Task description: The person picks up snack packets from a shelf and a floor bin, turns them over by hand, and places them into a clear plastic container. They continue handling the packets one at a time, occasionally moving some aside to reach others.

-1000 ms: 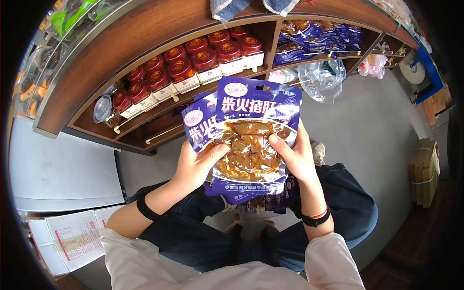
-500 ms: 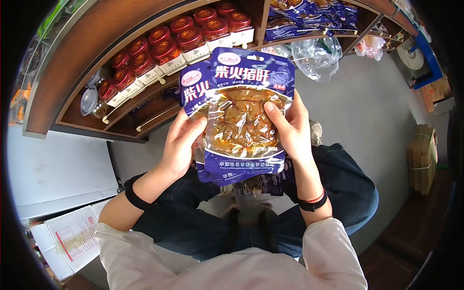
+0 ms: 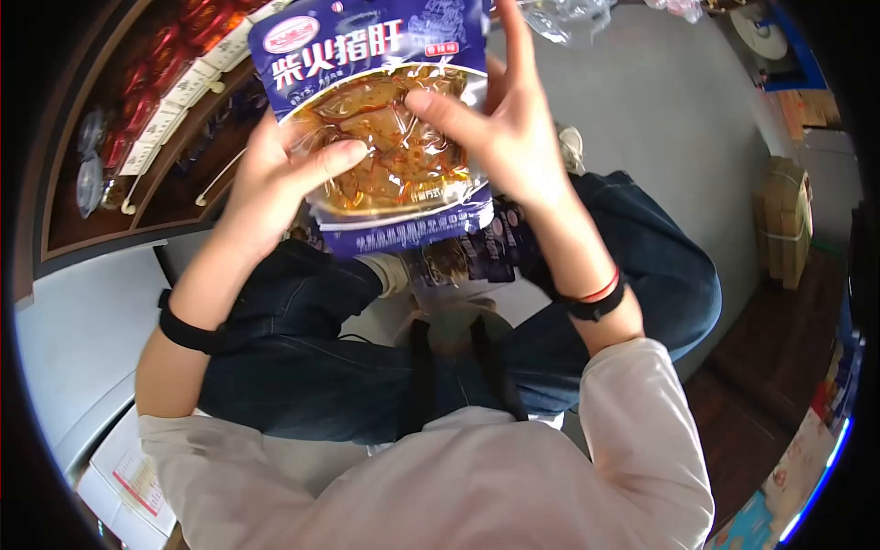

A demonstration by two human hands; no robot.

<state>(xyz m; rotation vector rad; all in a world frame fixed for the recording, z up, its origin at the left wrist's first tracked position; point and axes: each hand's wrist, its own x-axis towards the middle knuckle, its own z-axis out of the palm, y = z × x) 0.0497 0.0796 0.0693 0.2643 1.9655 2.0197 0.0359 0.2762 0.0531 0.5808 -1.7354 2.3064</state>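
A purple-blue food packet (image 3: 385, 137) with white lettering and a clear window is held up in front of me. Brown pieces in reddish oil show through the window. On its left edge my left hand (image 3: 275, 179) grips it, thumb pressed over the window. My right hand (image 3: 513, 137) clasps the right side, its thumb across the window and the other fingers mostly hidden behind. Below, between my legs, more dark blue packets (image 3: 495, 247) lie in what looks like a clear plastic bag.
A curved wooden shelf with red-lidded jars (image 3: 156, 82) stands at the left, blurred. Clear plastic bags (image 3: 568, 18) hang at the top. Bundled cardboard (image 3: 784, 220) stands on the right of the grey floor (image 3: 660, 110). A white box (image 3: 124, 481) sits at lower left.
Both hands have moved up and left in view with the packet. A second packet that stuck out on the left behind it no longer shows there. The camera view has shifted and blurred.
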